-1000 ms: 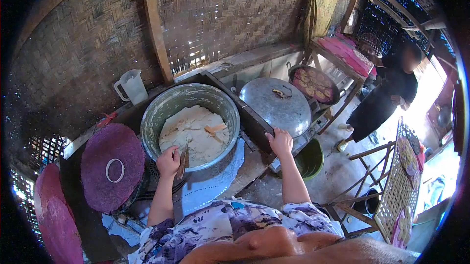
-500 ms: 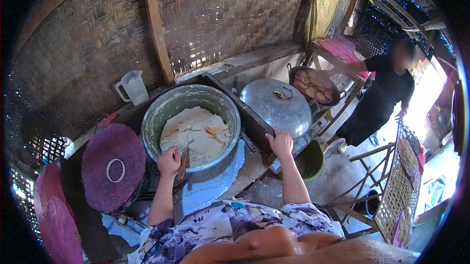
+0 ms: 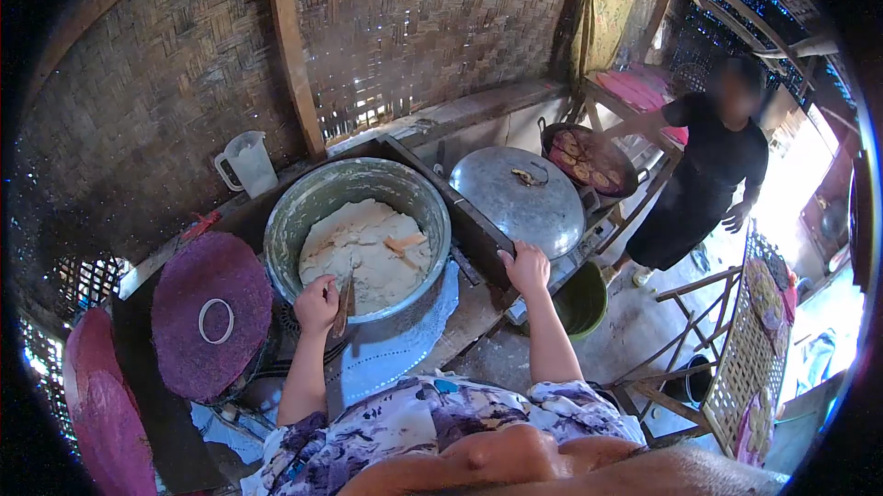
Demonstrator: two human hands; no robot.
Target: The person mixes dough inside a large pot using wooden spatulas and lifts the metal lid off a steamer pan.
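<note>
A large green basin with a pale rim stands in front of me, holding a mass of whitish dough. My left hand is closed at the basin's near-left rim, its fingers curled over the edge. Right beside it a brown wooden handle or spatula leans across the rim; I see no grip on it. A flat light-brown piece lies on the dough. To the right, my right hand is wrapped over the end of a dark wooden board, close to a metal lid.
A person in dark clothes reaches over a pan of round items. Purple round trays and a clear jug stand left. A green bucket and woven rack are at right.
The other person has shifted slightly to the left, with the reaching arm further over the pan. My two hands stay where they were.
</note>
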